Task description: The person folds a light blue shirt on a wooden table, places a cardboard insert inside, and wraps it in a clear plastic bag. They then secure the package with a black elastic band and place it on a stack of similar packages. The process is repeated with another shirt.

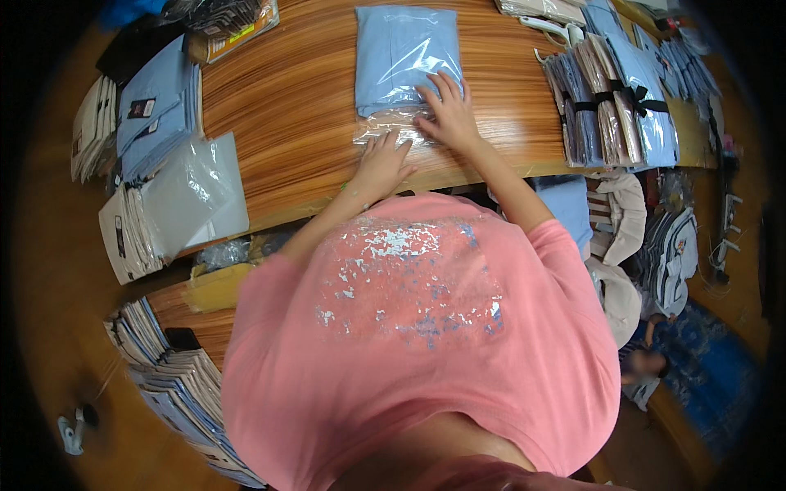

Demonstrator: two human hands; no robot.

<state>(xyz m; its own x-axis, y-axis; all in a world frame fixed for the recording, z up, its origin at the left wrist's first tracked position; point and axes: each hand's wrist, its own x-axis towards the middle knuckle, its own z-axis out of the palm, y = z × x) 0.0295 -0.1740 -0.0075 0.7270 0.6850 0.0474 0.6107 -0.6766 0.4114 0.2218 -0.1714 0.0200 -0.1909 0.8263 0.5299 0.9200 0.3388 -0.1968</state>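
A folded light-blue garment [397,61] lies flat in a clear plastic bag in the middle of the wooden table [282,106]. The bag's loose, clear end [372,127] points toward me. My right hand [451,113] rests on the lower right part of the bag with its fingers spread, the fingertips over the garment's corner. Lower and to the left, my left hand [381,166] lies at the bag's near end, fingers stretched out over the loose plastic. Neither hand is closed around anything.
On the left are stacked blue garments [155,98], beige garments [131,237] and clear plastic bags [188,192]. At right stands a bundle of bagged garments [606,106] tied with black ribbon. More bagged stacks [184,393] sit lower left. Another person [643,364] is at the lower right.
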